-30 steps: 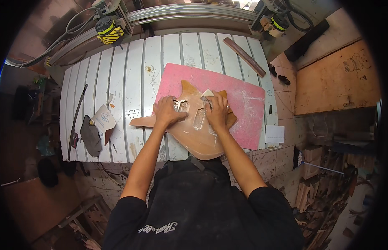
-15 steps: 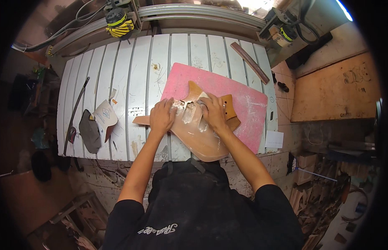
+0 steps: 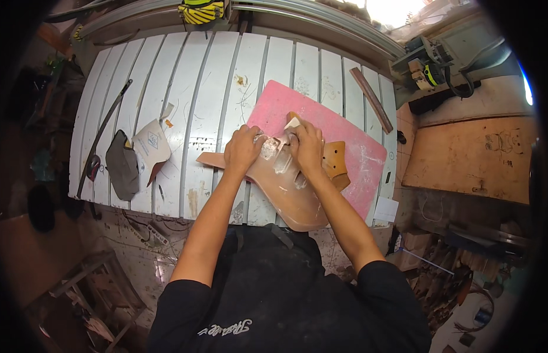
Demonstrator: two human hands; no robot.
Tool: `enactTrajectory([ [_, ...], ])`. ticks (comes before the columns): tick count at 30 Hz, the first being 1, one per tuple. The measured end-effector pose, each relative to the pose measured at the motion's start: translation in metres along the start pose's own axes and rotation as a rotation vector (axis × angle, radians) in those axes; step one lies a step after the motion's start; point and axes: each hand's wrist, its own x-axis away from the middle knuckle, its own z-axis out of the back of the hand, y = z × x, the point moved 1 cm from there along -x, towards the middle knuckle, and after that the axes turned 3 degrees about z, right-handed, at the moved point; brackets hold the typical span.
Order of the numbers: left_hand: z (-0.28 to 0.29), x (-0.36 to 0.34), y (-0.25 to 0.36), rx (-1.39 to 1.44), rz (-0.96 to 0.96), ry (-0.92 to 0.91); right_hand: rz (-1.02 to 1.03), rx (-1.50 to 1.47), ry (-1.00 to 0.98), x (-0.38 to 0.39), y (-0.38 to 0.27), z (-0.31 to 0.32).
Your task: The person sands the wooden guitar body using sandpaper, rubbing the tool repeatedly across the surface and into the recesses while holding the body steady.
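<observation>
A pale brown, unfinished guitar body (image 3: pixel 291 203) with routed cavities lies on a pink pad (image 3: pixel 362 154), its rounded end over the near table edge. My left hand (image 3: pixel 243 148) is closed on its left edge, thumb toward the dusty cavity. My right hand (image 3: pixel 308 148) presses on its upper right part, fingers bent around a small pale piece that looks like folded sandpaper (image 3: pixel 292 124). Beside that hand, a yellow-brown wooden piece with holes (image 3: pixel 336 165) shows, partly hidden by my forearm. A tapered wooden end (image 3: pixel 210 159) sticks out left of my left wrist.
On the slatted white table (image 3: pixel 174 194) lie a grey cloth-like piece (image 3: pixel 122 167), a cream cap-like piece (image 3: pixel 151 147) and a long dark bar (image 3: pixel 106 135). A brown wooden strip (image 3: pixel 372 100) lies at far right, a white paper (image 3: pixel 386 209) near right. Machine rails (image 3: pixel 321 19) span the back.
My right hand and the pale piece have moved slightly toward the horn of the guitar body. The whole view has shifted and tilted; my left hand keeps its hold.
</observation>
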Motion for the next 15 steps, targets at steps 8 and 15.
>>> enactTrajectory([
  [8, -0.009, 0.002, -0.008, 0.026, 0.008, 0.114, 0.176, 0.045, -0.042, 0.032, -0.015, -0.006],
  [15, -0.01, 0.002, -0.005, 0.036, 0.007, 0.145, 0.237, -0.031, 0.03, 0.071, -0.051, -0.017],
])
